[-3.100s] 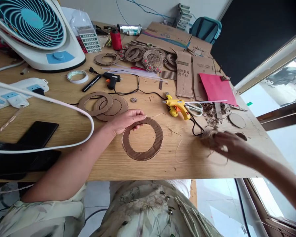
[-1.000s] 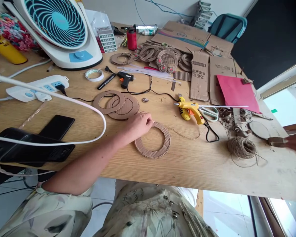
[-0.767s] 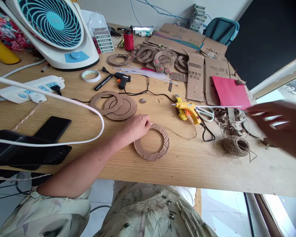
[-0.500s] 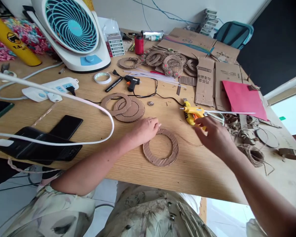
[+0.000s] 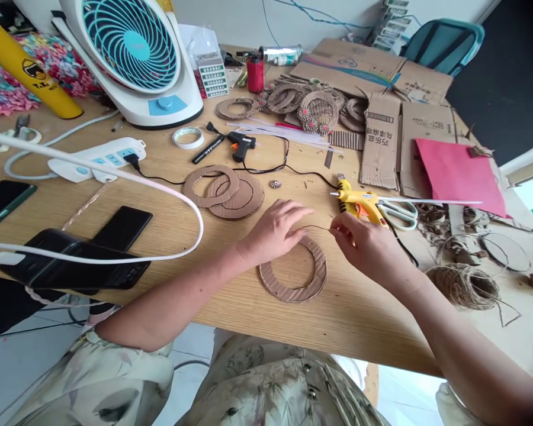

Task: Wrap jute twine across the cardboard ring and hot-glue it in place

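Right fingers pinch twine, presumably for control. Left fingers, spread, likely steady cardboard ring near front edge of counter.

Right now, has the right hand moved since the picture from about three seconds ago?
Yes, leftward: the right hand was well to the right of the yellow glue gun and is now just on its near side.

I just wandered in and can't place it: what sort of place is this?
Probably a small craft workspace: there are a cut cardboard ring, a ball of twine and a yellow glue gun on the wooden table.
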Available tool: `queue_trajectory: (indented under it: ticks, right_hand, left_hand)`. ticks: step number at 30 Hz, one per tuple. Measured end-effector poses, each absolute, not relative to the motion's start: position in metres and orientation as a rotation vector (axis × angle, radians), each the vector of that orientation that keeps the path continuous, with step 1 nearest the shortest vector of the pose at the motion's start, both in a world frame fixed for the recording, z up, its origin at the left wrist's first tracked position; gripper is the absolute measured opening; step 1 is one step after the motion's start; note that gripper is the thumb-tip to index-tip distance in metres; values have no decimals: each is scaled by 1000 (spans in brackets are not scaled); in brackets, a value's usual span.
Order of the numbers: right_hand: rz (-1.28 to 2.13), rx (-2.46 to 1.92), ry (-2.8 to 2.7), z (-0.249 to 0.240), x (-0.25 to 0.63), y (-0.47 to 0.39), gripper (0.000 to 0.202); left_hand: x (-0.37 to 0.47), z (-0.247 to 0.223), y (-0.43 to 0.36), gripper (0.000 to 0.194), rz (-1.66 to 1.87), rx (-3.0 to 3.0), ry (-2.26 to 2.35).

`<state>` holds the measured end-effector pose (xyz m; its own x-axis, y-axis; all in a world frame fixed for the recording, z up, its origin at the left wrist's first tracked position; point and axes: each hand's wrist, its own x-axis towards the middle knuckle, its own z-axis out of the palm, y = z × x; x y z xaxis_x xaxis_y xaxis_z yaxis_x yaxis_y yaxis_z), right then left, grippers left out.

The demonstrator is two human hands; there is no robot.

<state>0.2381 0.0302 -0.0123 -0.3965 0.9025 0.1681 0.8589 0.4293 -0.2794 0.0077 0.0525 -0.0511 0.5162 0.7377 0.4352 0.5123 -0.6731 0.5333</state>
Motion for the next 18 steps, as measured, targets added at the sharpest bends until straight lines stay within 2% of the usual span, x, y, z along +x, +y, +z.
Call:
queue_trajectory:
  ticks: [2, 6, 10, 13, 18]
  right_hand:
    - [283, -1455, -2373, -2, 231, 32, 11]
    - [450, -1372, -2358, 9, 220, 37, 13]
    - [531, -1381, -2411, 13, 239, 40, 19]
    - [401, -1492, -2482, 21, 281, 45, 26]
    - [-75, -1881, -2328, 42, 369, 57, 28]
  left_hand:
    - [11, -49, 51, 37, 960, 2425, 1009]
    - [12, -46, 51, 12, 981, 2418, 1049]
    - [6, -45, 53, 8, 1005, 2421, 1091]
    - [3, -48, 57, 6, 1053, 2363, 1139]
    - [3, -56, 63, 15, 1186, 2233, 1078]
